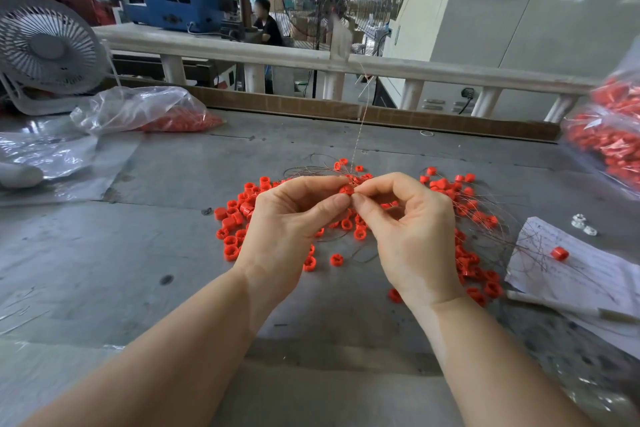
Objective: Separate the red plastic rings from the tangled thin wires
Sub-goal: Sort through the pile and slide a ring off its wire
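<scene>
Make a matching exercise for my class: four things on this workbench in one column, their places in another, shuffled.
Things:
1. small white fan
2. handwritten paper
3. red ring being worked on
4. clear bag of red rings

Places:
A. near right of bench
B. pinched between left hand and right hand
C. far left corner
D. far left, beside the fan

Pairs: 1-C, 2-A, 3-B, 4-D

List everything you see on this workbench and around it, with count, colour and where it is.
loose rings: many, red, scattered mid-table
held ring: one, red, between both hands' fingertips
thin wires: tangle, dark, among the rings
left bag: one, clear, holding red rings, far left
right bag: one, clear, holding red rings, right edge
paper: one sheet, white, right
desk fan: one, white, far left
table: one, grey
left hand: pinches the held ring
right hand: pinches at the held ring
</scene>
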`<state>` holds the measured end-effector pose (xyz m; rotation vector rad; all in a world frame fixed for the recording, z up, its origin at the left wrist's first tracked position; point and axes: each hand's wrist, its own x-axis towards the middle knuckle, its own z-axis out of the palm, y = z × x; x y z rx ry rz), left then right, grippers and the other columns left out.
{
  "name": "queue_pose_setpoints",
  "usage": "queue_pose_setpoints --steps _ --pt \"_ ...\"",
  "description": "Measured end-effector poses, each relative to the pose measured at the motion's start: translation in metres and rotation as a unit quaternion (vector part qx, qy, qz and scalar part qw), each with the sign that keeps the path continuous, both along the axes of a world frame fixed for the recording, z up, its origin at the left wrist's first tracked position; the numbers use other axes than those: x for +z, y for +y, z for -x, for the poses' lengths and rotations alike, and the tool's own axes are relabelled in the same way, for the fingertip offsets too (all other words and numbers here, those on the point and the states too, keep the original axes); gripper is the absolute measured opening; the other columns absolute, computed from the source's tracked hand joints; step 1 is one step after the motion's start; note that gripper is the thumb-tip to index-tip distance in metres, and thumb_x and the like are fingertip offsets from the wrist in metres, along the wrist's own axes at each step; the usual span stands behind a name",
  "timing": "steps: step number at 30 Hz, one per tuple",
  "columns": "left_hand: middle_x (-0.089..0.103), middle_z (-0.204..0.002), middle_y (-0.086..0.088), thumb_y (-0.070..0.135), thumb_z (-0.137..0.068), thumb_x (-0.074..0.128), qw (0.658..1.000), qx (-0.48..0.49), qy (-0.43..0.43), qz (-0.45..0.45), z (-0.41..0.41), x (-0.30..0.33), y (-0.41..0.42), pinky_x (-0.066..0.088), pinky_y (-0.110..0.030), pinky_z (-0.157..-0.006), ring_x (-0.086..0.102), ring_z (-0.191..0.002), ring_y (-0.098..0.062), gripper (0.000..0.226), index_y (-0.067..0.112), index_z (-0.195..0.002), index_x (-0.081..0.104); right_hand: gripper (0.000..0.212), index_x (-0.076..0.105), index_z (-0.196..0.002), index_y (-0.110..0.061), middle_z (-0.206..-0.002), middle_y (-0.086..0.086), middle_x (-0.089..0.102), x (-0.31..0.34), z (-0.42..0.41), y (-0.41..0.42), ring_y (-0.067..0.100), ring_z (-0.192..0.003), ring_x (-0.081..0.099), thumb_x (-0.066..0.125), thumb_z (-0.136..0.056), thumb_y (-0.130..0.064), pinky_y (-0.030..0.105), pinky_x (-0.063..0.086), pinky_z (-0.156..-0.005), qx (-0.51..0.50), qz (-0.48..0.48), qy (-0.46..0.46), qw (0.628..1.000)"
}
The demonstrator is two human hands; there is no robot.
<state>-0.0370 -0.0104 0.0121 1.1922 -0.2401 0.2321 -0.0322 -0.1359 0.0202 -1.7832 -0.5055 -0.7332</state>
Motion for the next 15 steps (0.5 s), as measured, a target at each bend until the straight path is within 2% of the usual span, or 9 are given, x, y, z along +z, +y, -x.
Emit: queue_pose_setpoints --steps 4,10,15 --pt "0.074 -0.078 -0.001 0.019 -0.059 0.072 1.000 0.000 -0.007 -0.014 -0.0010 -0.0011 0.0015 0.056 -0.024 -0.077 0.069 -0.078 -0.013 0.019 0.021 -0.077 0.077 0.033 0.062 -0.066 -0.028 -0.060 -0.017 0.063 0.0023 0.0000 -0.0008 -0.002 -0.061 0.060 0.072 -0.076 0.002 0.008 0.043 -0.060 0.014 -0.018 0.028 0.999" --pt "0.074 -0.080 -0.001 0.018 -0.062 0.070 0.999 -0.008 -0.014 -0.032 -0.0015 -0.0003 0.0018 0.055 -0.024 -0.078 0.069 -0.080 -0.014 0.017 0.021 -0.078 0.076 0.031 0.064 -0.064 -0.026 -0.058 -0.017 0.064 0.0037 -0.0002 -0.0009 -0.002 -0.058 0.059 0.073 -0.074 0.001 0.011 0.044 -0.060 0.027 -0.050 0.052 0.997" --pt "0.073 -0.080 0.000 0.015 -0.065 0.068 0.999 -0.005 -0.028 -0.036 -0.0009 0.0009 0.0020 0.054 -0.020 -0.075 0.068 -0.078 -0.012 0.014 0.019 -0.077 0.075 0.029 0.065 -0.063 -0.025 -0.057 -0.011 0.065 0.0037 -0.0002 -0.0011 0.005 -0.055 0.060 0.074 -0.074 0.001 0.017 0.048 -0.058 0.038 -0.080 0.073 0.993"
